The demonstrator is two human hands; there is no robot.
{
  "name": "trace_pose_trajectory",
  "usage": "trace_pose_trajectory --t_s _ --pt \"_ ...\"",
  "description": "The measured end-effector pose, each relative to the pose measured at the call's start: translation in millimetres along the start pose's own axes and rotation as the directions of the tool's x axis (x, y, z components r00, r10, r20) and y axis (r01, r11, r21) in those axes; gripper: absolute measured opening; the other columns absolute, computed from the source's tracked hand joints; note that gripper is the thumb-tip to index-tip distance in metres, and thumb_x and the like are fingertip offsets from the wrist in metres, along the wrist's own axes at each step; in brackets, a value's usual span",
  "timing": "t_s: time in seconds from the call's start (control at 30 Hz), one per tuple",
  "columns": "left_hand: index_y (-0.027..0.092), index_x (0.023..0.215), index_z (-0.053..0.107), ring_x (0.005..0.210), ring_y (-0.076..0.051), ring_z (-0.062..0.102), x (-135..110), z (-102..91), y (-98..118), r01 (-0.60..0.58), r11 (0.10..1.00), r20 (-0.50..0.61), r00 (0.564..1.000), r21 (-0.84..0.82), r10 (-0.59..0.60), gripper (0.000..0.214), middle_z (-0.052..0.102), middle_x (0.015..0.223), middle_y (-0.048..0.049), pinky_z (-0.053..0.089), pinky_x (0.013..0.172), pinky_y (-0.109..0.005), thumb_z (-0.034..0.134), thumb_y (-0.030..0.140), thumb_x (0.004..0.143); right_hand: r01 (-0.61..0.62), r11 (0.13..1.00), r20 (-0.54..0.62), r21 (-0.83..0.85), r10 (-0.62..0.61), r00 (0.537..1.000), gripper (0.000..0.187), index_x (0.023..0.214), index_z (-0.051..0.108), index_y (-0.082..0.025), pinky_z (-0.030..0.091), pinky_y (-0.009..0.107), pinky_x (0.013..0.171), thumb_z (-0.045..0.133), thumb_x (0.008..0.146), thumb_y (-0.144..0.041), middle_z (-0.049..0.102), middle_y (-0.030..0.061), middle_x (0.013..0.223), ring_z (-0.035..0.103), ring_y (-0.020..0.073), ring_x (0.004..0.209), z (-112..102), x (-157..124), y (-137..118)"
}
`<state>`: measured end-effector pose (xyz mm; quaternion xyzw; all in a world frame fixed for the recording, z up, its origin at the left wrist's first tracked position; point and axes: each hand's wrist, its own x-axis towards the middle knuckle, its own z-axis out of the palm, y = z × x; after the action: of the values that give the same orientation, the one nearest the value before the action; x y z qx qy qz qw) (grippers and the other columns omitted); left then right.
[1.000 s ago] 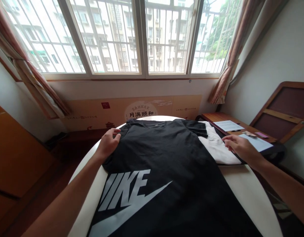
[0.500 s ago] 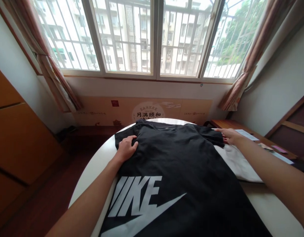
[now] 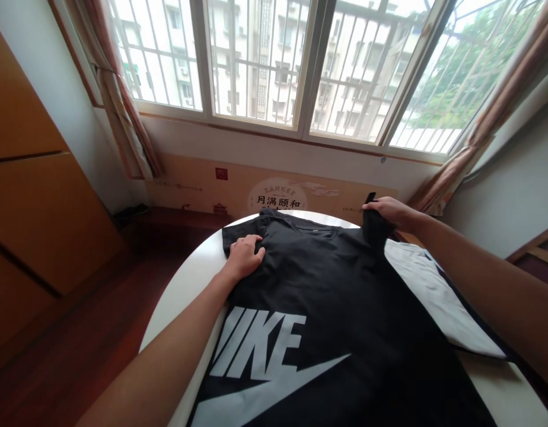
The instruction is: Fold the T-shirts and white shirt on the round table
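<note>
A black T-shirt [image 3: 336,308] with a large white logo lies spread on a round white table [image 3: 185,296]. My left hand [image 3: 245,255] rests flat, fingers apart, on the shirt's left shoulder and sleeve. My right hand [image 3: 389,212] is closed on the shirt's right sleeve [image 3: 372,228] and holds it lifted off the table. A white garment [image 3: 438,296] lies under and to the right of the black shirt.
A barred window [image 3: 300,65] with curtains runs along the far wall. A printed cardboard panel [image 3: 265,196] leans under the sill. An orange-brown cabinet [image 3: 38,201] stands at the left. Dark wooden floor shows left of the table.
My right hand has moved from the white garment to the black shirt's right sleeve, gripped it and lifted it. My left hand has settled flat on the left shoulder. The view has swung left.
</note>
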<state>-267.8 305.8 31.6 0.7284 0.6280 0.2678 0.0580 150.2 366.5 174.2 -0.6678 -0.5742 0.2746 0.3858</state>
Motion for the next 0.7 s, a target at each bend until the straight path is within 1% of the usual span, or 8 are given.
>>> trace_pose_trajectory --t_s 0.13,0.23,0.33,0.43,0.5,0.57,0.63,0.7 --pt "0.018 0.135 0.064 0.132 -0.036 0.06 -4 -0.6 1 -0.007 1.0 0.002 1.0 -0.008 0.007 0.041 0.069 0.14 -0.0128 0.042 0.115 -0.052 0.056 0.033 0.097 0.002 0.999 0.174 -0.036 0.004 0.985 0.017 0.085 0.064 -0.016 0.041 0.024 0.05 0.076 0.092 -0.026 0.051 -0.0034 0.055 0.048 0.0119 0.051 58 11 -40" --pt "0.019 0.135 0.064 0.132 -0.035 0.06 -6 -1.3 1 -0.01 1.0 0.001 1.0 -0.012 0.01 0.041 0.069 0.14 -0.0124 0.042 0.115 -0.051 0.057 0.033 0.097 -0.002 0.997 0.256 -0.075 0.021 0.966 0.018 0.088 0.064 -0.015 0.045 0.024 0.053 0.076 0.094 -0.027 0.052 -0.0031 0.055 0.05 0.0129 0.053 107 13 -53" --pt "0.019 0.135 0.064 0.132 -0.035 0.06 -8 -2.1 2 -0.01 1.0 0.006 1.0 -0.014 0.01 0.04 0.069 0.141 -0.0124 0.042 0.115 -0.05 0.056 0.032 0.098 -0.018 0.995 0.362 -0.098 0.053 0.931 0.017 0.092 0.065 -0.013 0.054 0.028 0.059 0.071 0.098 -0.028 0.063 0.0034 0.062 0.06 0.0169 0.059 150 4 -50" --pt "0.019 0.136 0.064 0.132 -0.035 0.06 -9 -2.9 3 -0.01 1.0 0.014 1.0 -0.013 0.01 0.04 0.068 0.142 -0.0126 0.042 0.115 -0.05 0.056 0.032 0.098 -0.001 0.997 0.486 -0.075 0.038 0.873 0.017 0.098 0.069 -0.011 0.06 0.033 0.07 0.069 0.1 -0.029 0.077 0.0134 0.088 0.071 0.0209 0.073 176 -11 -41" --pt "0.019 0.136 0.064 0.132 -0.035 0.059 -9 -3.0 3 -0.011 1.0 0.021 1.0 -0.014 0.012 0.041 0.068 0.142 -0.0127 0.042 0.115 -0.051 0.056 0.033 0.099 0.04 0.998 0.524 -0.043 -0.012 0.852 0.016 0.103 0.071 -0.012 0.061 0.032 0.076 0.069 0.1 -0.028 0.078 0.0159 0.108 0.074 0.0218 0.086 179 -20 -36" --pt "0.018 0.136 0.063 0.132 -0.036 0.059 -9 -2.7 3 -0.012 1.0 0.025 1.0 -0.016 0.012 0.041 0.067 0.143 -0.0129 0.042 0.115 -0.051 0.056 0.033 0.099 0.091 0.996 0.508 -0.027 -0.065 0.859 0.018 0.109 0.071 -0.014 0.06 0.029 0.079 0.067 0.101 -0.029 0.077 0.0156 0.118 0.073 0.0222 0.096 170 -31 -31" --pt "0.018 0.136 0.063 0.132 -0.036 0.059 -9 -2.1 2 -0.011 1.0 0.025 1.0 -0.019 0.011 0.041 0.067 0.142 -0.0129 0.042 0.115 -0.051 0.056 0.033 0.099 0.135 0.99 0.464 -0.035 -0.103 0.88 0.021 0.114 0.071 -0.015 0.058 0.027 0.077 0.067 0.102 -0.032 0.076 0.0141 0.117 0.072 0.0228 0.1 148 -48 -25" --pt "0.018 0.135 0.063 0.132 -0.035 0.059 -8 -1.7 2 -0.01 1.0 0.023 1.0 -0.022 0.01 0.04 0.068 0.141 -0.0126 0.041 0.115 -0.05 0.056 0.033 0.099 0.192 0.978 0.424 -0.082 -0.14 0.895 0.026 0.116 0.07 -0.016 0.056 0.027 0.073 0.068 0.1 -0.036 0.077 0.0116 0.11 0.071 0.0229 0.096 116 -77 -15"
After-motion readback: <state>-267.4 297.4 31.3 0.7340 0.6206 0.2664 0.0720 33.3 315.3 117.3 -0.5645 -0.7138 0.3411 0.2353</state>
